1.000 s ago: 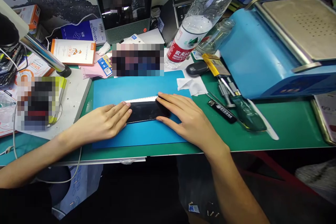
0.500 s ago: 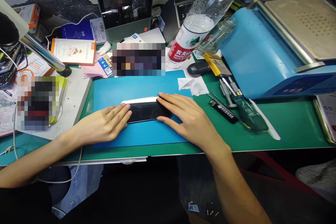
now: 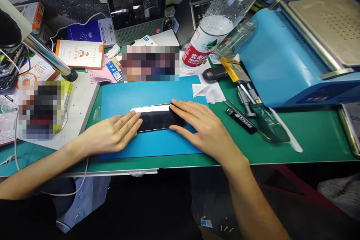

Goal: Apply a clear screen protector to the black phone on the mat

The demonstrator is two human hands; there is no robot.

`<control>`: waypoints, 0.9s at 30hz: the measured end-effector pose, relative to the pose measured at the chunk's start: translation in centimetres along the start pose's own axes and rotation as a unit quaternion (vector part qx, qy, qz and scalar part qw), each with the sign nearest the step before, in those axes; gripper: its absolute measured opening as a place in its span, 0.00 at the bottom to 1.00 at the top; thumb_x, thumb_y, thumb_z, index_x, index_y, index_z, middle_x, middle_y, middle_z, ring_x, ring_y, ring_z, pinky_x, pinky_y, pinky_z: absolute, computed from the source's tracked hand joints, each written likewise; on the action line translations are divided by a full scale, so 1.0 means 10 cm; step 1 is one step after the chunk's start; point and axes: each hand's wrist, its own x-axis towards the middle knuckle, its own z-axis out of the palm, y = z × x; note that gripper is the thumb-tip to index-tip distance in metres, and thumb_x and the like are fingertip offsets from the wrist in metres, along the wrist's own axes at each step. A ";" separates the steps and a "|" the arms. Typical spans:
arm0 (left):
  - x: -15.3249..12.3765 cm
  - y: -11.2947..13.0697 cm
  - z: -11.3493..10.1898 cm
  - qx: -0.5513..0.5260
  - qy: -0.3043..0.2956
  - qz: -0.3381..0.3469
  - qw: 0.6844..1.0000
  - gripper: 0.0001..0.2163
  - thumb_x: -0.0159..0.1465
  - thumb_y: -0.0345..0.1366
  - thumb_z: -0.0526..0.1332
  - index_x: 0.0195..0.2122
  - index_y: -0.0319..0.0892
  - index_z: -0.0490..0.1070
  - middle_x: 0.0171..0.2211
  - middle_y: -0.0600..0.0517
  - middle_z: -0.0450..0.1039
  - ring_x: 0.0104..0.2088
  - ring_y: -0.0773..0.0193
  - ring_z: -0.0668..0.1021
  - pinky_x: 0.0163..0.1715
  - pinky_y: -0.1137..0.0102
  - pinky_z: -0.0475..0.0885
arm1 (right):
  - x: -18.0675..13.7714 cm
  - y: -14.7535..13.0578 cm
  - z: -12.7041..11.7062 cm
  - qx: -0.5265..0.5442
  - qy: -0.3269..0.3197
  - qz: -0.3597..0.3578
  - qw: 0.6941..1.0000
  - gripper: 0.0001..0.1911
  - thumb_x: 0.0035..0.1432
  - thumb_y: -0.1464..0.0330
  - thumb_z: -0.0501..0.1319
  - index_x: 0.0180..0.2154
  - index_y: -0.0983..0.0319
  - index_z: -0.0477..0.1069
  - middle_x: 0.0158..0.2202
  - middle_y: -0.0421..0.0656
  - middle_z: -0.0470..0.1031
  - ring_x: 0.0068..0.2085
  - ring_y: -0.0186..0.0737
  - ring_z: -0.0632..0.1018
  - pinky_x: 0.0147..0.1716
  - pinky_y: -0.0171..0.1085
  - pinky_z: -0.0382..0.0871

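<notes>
A black smartphone (image 3: 154, 120) lies flat on the blue mat (image 3: 123, 93), its long side running left to right. A bright white reflection crosses its upper part. My left hand (image 3: 116, 132) is closed over the phone's left end, fingers held together and fingertips on the glass; its thumb is hidden. At the other end, my right hand (image 3: 201, 127) grips the phone with the thumb on the near edge and the fingers on the far edge. The phone's right end is partly covered by that hand.
Right of the mat are a white cloth (image 3: 209, 90), a black mouse (image 3: 214, 74), a green-handled screwdriver (image 3: 271, 125) and a large blue machine (image 3: 270, 56). A water bottle (image 3: 204, 45) leans behind. To the left stand a lamp pole (image 3: 50, 56) and a white board (image 3: 84, 93).
The whole view has shifted slightly, so things appear a little further right. Both hands keep the same hold on the smartphone.
</notes>
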 end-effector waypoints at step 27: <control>-0.07 0.21 0.23 -0.130 0.097 -0.170 0.972 0.18 0.74 0.31 0.64 0.64 0.36 0.73 0.62 0.40 0.78 0.62 0.50 0.81 0.62 0.58 0.81 | 0.04 0.26 -0.15 -0.109 0.093 0.179 0.973 0.12 0.76 0.64 0.58 0.46 0.58 0.80 0.44 0.50 0.83 0.46 0.56 0.82 0.47 0.55 0.76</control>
